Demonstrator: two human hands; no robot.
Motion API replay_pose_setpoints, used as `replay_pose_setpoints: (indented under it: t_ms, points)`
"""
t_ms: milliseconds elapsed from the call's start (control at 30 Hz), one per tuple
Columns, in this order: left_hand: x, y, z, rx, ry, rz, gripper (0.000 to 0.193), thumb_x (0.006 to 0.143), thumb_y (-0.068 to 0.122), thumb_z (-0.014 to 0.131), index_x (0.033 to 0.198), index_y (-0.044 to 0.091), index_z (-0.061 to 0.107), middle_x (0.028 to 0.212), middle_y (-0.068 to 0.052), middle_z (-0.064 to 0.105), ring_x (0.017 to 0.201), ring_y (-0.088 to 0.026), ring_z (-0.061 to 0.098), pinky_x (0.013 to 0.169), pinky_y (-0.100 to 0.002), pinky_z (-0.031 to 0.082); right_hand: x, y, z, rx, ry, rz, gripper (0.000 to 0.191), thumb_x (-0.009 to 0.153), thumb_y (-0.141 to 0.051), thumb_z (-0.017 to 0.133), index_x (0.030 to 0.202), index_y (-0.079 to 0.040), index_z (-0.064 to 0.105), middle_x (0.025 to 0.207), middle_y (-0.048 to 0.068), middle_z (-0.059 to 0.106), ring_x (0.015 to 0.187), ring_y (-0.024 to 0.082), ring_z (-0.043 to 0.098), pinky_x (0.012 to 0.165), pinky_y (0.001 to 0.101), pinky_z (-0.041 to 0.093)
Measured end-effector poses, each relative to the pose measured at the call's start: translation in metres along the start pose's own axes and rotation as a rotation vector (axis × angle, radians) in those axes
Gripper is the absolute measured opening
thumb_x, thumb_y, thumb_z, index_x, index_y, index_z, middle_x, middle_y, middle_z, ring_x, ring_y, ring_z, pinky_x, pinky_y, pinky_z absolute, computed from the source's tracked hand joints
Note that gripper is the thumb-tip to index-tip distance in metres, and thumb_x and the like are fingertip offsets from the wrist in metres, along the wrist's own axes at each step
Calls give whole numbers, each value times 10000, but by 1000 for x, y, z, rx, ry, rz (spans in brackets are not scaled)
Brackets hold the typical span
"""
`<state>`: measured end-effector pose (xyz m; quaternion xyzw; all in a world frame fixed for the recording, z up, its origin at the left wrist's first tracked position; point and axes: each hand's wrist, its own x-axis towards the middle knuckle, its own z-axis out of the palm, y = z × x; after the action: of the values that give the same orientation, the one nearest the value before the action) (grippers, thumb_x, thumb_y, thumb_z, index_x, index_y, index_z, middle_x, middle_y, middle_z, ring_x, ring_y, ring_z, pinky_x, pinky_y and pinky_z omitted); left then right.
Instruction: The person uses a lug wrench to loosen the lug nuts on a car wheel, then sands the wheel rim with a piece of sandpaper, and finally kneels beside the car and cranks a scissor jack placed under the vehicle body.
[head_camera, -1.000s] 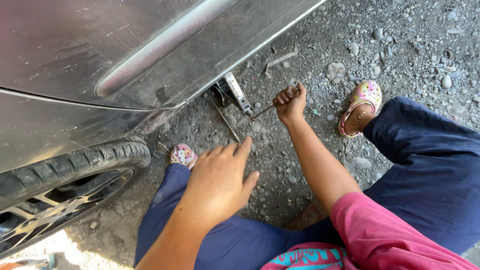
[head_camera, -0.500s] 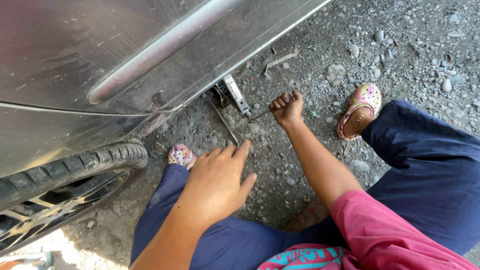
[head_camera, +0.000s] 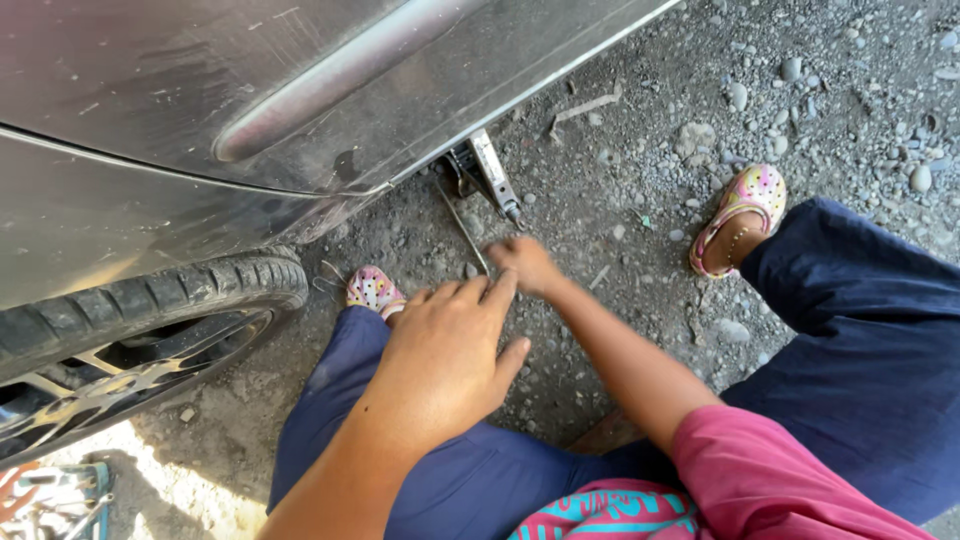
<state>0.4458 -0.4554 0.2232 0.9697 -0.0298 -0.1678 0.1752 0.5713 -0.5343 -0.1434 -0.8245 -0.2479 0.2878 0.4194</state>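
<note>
— Where is the thing you work on?

— It is the thin dark metal crank rod (head_camera: 462, 226) of the small grey scissor jack (head_camera: 487, 178). The jack stands on the gravel under the lower edge of the dusty grey car body (head_camera: 300, 100). The rod goes from the jack down toward me, over the ground.

— What does your right hand do?

— My right hand (head_camera: 527, 265) is low at the near end of the rod, close to the gravel. The fingers are curled closed there. I think they grip the rod end, but the hand covers it, so I cannot tell this for sure.

— And the left one?

— My left hand (head_camera: 445, 355) holds nothing. It is open, fingers long and a little spread, thumb to the side. It hangs over my left knee in the dark blue trousers (head_camera: 470, 480), nearer to the camera than the right hand.

— What is around?

— At the left is the black rubber tyre with silver wheel (head_camera: 130, 320), just beside my left foot in a pink patterned slipper (head_camera: 373, 291). My other pink patterned slipper (head_camera: 735, 215) is at the right, well apart from the jack. The grey stony gravel ground (head_camera: 800, 90) is everywhere under us. My sleeve is of pink cloth (head_camera: 770, 480).
</note>
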Motion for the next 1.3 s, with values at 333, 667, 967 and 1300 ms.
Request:
replay_pose_setpoints:
  t_ms: [333,667,967,1300]
  points:
    - [-27,-22,7,-36,138,-15,649,864,309,689,1383,-43,522,1166,-209,671,1081,-384,612,947,-506,433,-33,2,85,-372,-44,319,499,908,-467,623,1266,-120,634,1284,173,650,1164,383,633,941,534,518]
    - [-41,-35,14,-55,94,-63,670,843,308,704,1379,-48,517,1102,-203,666,1058,-369,613,926,-494,435,-8,0,88,-621,-107,263,444,787,-420,766,1160,-182,723,1292,89,618,1280,310,538,1026,528,434]
    - [-37,-29,8,-16,85,-42,658,852,319,692,1383,-25,512,1139,-205,666,1069,-374,617,920,-517,434,-24,9,53,-297,238,-41,333,898,-305,643,1075,-24,667,1147,231,624,1102,438,580,920,555,484]
    - [0,-3,2,9,85,30,644,888,357,666,1418,32,501,1079,-194,689,1026,-398,654,892,-536,490,-72,-71,-108,-303,513,-69,277,1030,-279,611,939,-19,649,841,251,686,790,464,645,706,552,490]
